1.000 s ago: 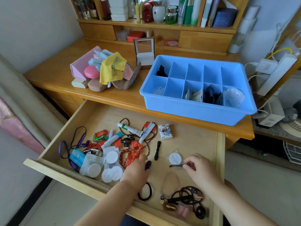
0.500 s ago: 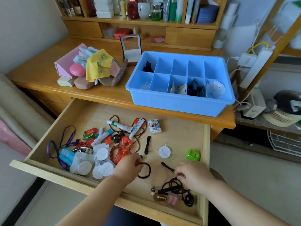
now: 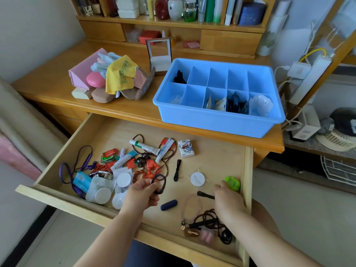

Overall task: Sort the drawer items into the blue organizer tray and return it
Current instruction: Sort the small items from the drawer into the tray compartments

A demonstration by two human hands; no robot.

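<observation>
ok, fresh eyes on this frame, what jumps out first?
The blue organizer tray on the desktop, several compartments already holding items. Below it, the open wooden drawer, with clutter piled at its left. At the drawer's front, the left hand pinches a black hair tie; the right hand grips a black hair clip.

One blue organizer tray (image 3: 212,124) of ten compartments on the desk (image 3: 57,83); in the drawer (image 3: 212,157), three tubes (image 3: 144,147) and two hands (image 3: 140,195).

Your left hand (image 3: 141,195) pinches a black hair tie (image 3: 159,183); your right hand (image 3: 228,201), fingers curled, grips a black clip (image 3: 205,195).
</observation>
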